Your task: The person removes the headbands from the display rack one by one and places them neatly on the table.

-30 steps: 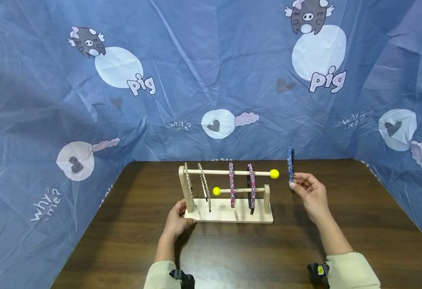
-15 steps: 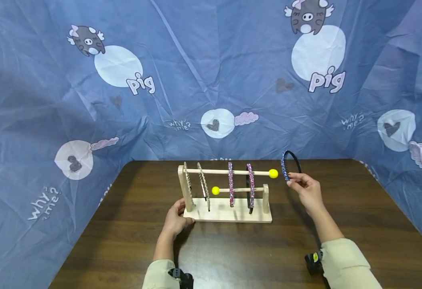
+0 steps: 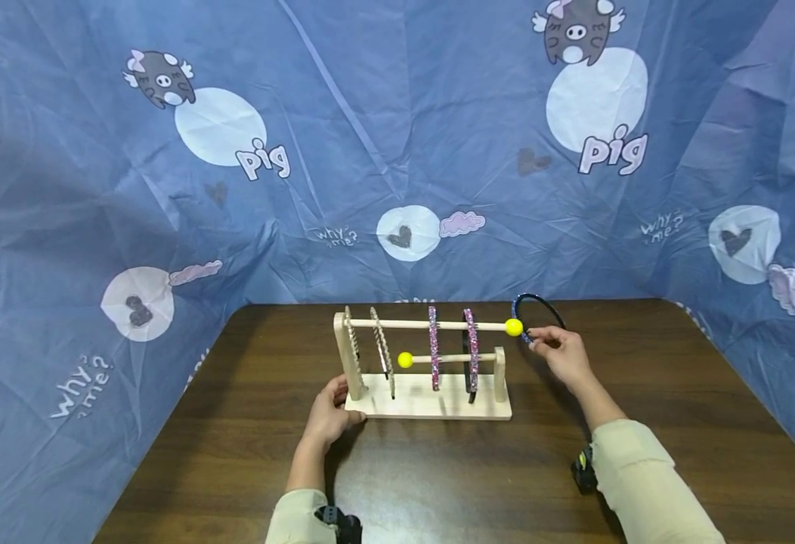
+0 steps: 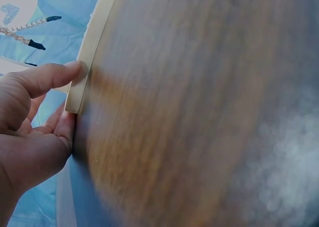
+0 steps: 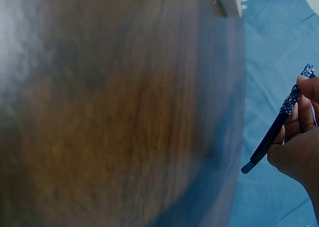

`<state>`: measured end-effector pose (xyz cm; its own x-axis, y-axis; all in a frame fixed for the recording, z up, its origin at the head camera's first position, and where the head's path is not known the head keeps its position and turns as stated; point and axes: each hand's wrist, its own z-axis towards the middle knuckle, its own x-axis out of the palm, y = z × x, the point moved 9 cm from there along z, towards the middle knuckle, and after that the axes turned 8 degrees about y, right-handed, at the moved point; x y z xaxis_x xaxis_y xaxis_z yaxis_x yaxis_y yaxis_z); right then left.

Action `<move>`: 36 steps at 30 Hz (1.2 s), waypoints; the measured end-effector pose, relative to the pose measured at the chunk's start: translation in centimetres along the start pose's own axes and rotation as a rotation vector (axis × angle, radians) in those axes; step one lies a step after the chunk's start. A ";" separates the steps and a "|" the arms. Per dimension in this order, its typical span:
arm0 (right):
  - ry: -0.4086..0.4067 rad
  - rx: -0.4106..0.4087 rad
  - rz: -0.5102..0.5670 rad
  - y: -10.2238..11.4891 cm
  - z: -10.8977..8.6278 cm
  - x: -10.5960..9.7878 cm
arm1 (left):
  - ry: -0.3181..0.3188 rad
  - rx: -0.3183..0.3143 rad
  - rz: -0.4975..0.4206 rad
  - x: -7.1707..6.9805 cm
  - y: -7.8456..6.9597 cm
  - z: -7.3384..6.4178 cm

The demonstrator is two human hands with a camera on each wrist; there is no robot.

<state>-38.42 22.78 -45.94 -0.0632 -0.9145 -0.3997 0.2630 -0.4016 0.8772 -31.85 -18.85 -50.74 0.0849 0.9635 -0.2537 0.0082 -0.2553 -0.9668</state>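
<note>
Your right hand [image 3: 562, 359] has the blue hairband [image 5: 280, 121] in a closed thumb-and-finger pinch at the rack's right end, right beside the yellow knob [image 3: 514, 327] on the upper rod [image 3: 404, 324]; can't tell if the knob sits inside the loop. Your left hand [image 3: 326, 414] grips the rack [image 3: 404, 406] at its left end, thumb on the front edge. Looks like threading: pinch lightly, turn the opening square to the knob, avoid scraping, brace against sideways push.
</note>
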 end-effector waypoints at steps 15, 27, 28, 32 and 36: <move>0.076 0.072 -0.191 -1.9 1.2 -0.5 | 0.035 0.042 0.005 1.2 -0.5 0.3; 0.143 0.129 -0.319 -3.2 2.2 0.2 | 0.017 0.015 -0.017 0.6 -0.1 0.2; 0.154 0.132 -0.326 -3.3 2.2 0.3 | 0.016 0.014 -0.018 0.6 -0.1 0.1; 0.180 0.119 -0.346 -3.4 2.3 0.7 | 0.015 0.025 -0.022 0.5 -0.3 0.0; 0.191 0.094 -0.350 -3.2 2.4 1.1 | 0.001 0.029 -0.006 0.2 -0.4 -0.2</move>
<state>-41.66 22.93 -48.52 0.0488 -0.6995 -0.7130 0.1676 -0.6980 0.6962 -31.66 -18.54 -50.38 0.0860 0.9649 -0.2480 -0.0203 -0.2472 -0.9688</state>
